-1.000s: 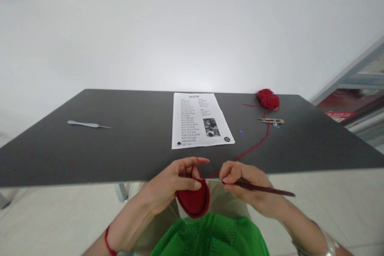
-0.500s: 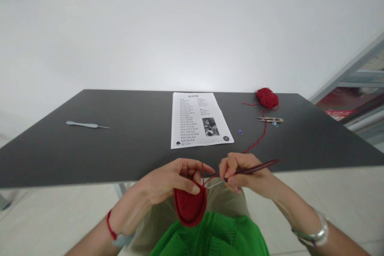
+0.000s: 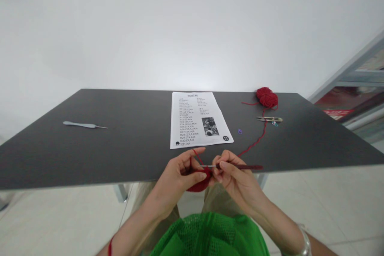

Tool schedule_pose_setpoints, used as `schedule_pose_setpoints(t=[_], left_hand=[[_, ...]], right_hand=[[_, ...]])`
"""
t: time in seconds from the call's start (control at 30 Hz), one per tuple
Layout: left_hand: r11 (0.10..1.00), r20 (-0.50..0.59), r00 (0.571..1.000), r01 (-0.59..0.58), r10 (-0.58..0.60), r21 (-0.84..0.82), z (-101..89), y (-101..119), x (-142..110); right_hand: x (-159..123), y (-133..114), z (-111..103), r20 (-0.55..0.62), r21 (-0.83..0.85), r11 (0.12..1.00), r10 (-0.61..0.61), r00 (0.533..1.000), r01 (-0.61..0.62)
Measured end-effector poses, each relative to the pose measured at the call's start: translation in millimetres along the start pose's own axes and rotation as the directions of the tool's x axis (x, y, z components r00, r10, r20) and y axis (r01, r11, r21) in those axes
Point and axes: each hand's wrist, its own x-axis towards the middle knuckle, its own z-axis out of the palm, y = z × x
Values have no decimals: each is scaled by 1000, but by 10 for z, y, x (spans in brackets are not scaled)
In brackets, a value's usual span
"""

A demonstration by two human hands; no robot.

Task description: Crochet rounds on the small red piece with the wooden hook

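Taking the printed sheet as landmark, the red crocheted piece lies on the sheet's near side, toward the person, around the line of the surface's front edge. The left hand pinches it between thumb and fingers, with a red strand looped up over the raised index finger, just short of the sheet. The right hand, nearer the sheet's right corner, grasps a dark-handled crochet hook close to where the handle meets the metal.

The hook's long axis runs sideways, roughly along the sheet's near edge: metal tip leftward above the piece, handle end rightward beyond the right hand. Whether the tip sits inside a stitch is too small to tell. The piece lies between the hands, held by the left, with the right fingers close at its side.

Well to the right of the sheet are the yarn ball, snips and, closer in, a purple marker; the yarn strand trails from there toward the hands. A pale hook lies well left of the sheet, leaving broad elbow room that way.
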Motion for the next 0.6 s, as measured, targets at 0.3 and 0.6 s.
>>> schedule_pose_setpoints(t=[0.3, 0.6], left_hand=[[993, -36, 999, -29, 34, 111, -19, 51, -31], [984, -40, 995, -84, 91, 156, -25, -23, -28]], right_hand=[[-13, -171, -133, 195, -446, 872, -124, 973, 200], [-139, -144, -40, 343, -741, 462, -364, 866, 488]])
